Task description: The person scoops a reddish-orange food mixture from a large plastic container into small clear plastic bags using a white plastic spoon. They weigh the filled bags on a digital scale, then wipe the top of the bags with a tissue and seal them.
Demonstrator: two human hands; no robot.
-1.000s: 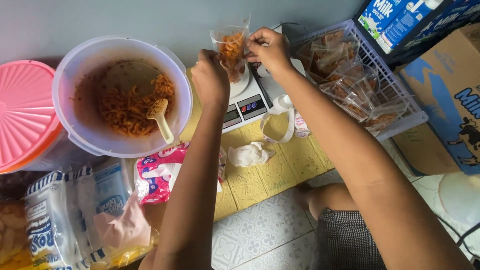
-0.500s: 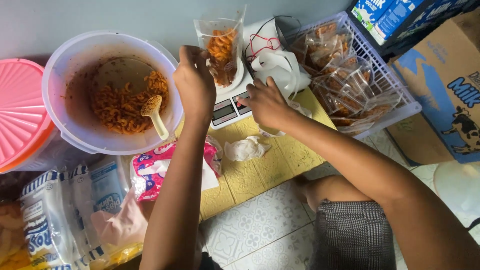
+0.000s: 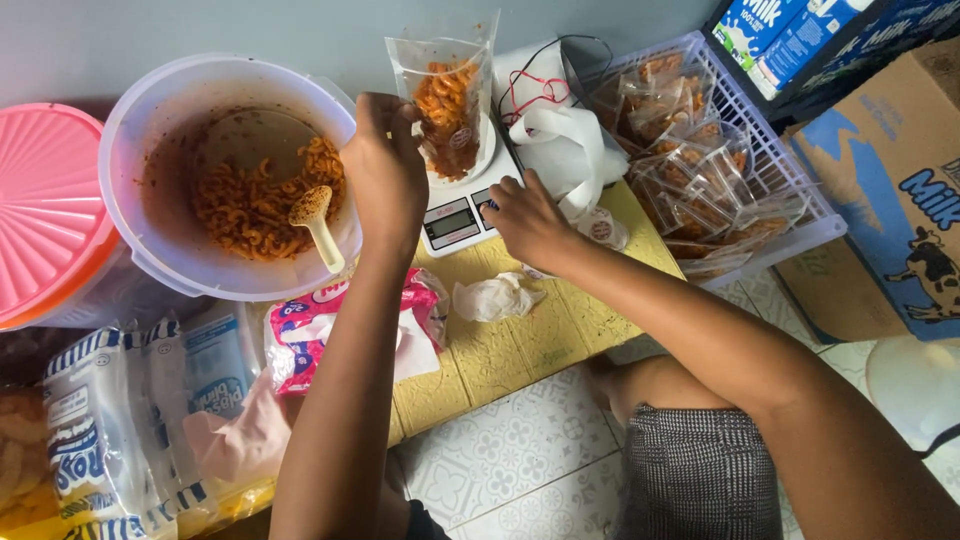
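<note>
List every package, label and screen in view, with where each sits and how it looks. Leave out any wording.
Scale screen: small grey rectangle on the white scale, centre, by the right hand.
Clear pouch: upright on the scale, orange snack inside, by the left hand.
Filled pouches: piled in the white basket, right.
Pink-and-white packet: lying below the tub.
Blue cartons: top right.

R hand (image 3: 527,215) now at scale (image 3: 462,218)

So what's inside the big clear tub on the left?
Orange-red seasoned macaroni lies in the tub with a spoon standing in it. The left hand covers the tub's right edge.
</note>
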